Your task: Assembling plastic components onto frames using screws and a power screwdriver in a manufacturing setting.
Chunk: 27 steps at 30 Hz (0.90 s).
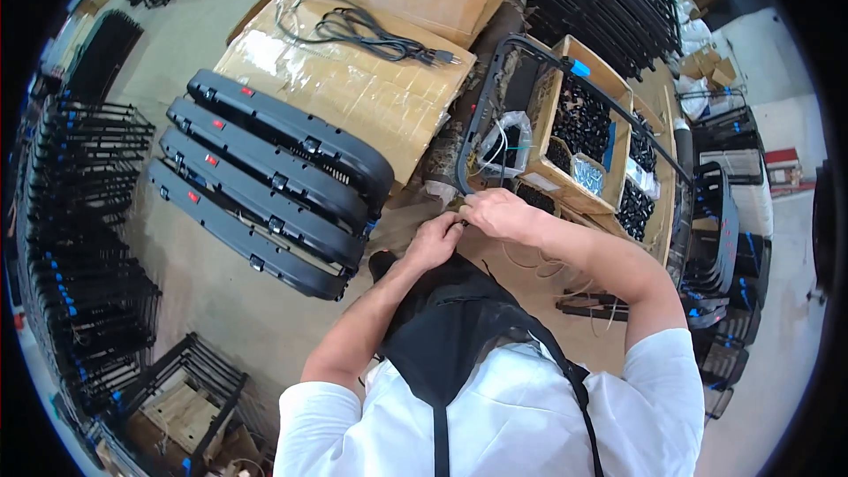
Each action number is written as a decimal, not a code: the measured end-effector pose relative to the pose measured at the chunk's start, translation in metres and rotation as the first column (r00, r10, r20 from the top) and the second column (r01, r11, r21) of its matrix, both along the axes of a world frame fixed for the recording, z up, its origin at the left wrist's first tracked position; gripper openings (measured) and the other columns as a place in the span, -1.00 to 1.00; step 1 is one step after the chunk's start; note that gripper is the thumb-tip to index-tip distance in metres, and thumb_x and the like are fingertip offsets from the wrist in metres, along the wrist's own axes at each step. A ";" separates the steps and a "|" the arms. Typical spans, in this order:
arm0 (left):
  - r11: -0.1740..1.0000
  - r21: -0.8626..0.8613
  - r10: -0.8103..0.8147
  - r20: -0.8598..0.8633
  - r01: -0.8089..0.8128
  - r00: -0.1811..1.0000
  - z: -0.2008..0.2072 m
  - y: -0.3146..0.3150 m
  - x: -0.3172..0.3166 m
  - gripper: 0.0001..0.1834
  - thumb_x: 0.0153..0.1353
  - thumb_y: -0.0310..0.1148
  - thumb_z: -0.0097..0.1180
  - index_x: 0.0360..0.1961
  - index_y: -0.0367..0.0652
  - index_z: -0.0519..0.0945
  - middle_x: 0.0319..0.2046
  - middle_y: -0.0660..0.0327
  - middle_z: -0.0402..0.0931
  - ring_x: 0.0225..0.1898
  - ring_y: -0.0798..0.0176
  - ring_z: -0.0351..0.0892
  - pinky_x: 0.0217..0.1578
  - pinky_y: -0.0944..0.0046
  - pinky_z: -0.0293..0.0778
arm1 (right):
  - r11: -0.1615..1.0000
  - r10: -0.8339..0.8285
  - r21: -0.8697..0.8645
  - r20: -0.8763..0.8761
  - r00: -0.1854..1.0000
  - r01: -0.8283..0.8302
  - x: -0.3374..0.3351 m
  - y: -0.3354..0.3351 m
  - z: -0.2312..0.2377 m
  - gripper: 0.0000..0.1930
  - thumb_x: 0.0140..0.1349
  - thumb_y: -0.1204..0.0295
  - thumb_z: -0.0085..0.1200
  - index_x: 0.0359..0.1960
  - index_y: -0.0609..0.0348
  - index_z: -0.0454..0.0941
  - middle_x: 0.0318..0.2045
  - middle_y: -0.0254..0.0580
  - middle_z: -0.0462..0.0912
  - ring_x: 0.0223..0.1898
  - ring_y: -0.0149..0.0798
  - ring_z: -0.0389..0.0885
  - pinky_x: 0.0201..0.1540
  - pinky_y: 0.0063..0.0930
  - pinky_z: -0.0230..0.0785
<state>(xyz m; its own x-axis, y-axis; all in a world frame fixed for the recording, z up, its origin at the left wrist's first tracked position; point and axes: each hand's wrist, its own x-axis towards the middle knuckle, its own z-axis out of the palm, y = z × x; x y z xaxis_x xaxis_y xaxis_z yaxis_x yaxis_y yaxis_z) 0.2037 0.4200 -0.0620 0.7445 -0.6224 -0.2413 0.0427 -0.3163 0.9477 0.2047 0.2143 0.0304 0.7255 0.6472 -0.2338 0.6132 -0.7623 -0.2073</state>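
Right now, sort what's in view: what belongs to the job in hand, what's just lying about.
Job in hand:
small dark piece, too small to identify, where left hand and right hand meet
likely the wooden compartment box of small parts near the right hand

Apparently lying about:
black power cord on cardboard
four curved black housings
stacked black frames

This looks like an assembly workshop or small factory floor. A divided wooden box [579, 201], right of centre, holds loose black fittings [581, 115] and small silvery hardware [588, 175] in bulk. Four matching long black housings [265, 170] sit in a row left of centre, and dark frames [603, 4] are stacked in quantity at upper right.
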 end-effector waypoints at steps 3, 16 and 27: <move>0.997 0.030 -0.067 -0.042 0.068 0.997 0.007 0.000 0.009 -0.65 0.46 -0.23 0.04 0.11 -0.20 0.64 -0.03 -0.14 0.68 0.05 -0.20 0.67 0.08 -0.07 0.54 | 0.975 -0.194 0.095 -0.088 0.977 0.202 -0.012 -0.008 0.003 -0.86 0.31 0.40 0.12 -0.23 0.21 0.58 -0.29 -0.02 0.63 -0.14 0.10 0.73 -0.06 -0.08 0.60; 0.999 -0.012 -0.044 -0.229 0.042 0.973 0.005 -0.003 0.012 -0.67 0.48 -0.23 0.06 0.00 -0.29 0.64 -0.32 0.18 0.64 -0.25 0.29 0.55 -0.18 0.18 0.50 | 0.885 -0.247 0.386 -0.081 0.966 0.259 -0.020 -0.013 -0.012 -0.77 0.21 0.45 0.30 -0.12 0.20 0.64 -0.24 -0.06 0.64 -0.12 0.05 0.68 -0.06 -0.12 0.56; 1.000 -0.001 0.030 -0.261 -0.031 0.965 0.004 -0.009 0.007 -0.72 0.48 -0.23 0.09 -0.08 -0.24 0.66 -0.43 0.31 0.55 -0.40 0.42 0.46 -0.38 0.26 0.42 | 0.906 -0.224 0.355 -0.058 0.973 0.230 -0.019 -0.010 -0.014 -0.82 0.23 0.51 0.23 -0.16 0.23 0.57 -0.22 -0.04 0.57 -0.10 0.06 0.65 -0.06 -0.11 0.56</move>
<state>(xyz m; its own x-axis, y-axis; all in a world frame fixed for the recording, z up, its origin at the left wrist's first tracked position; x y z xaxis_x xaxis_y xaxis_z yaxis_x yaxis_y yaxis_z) 0.2105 0.4114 -0.0581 0.6748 -0.6022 -0.4266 0.2982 -0.3064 0.9040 0.1858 0.2040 0.0160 0.8610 0.5077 -0.0309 0.4266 -0.7538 -0.4997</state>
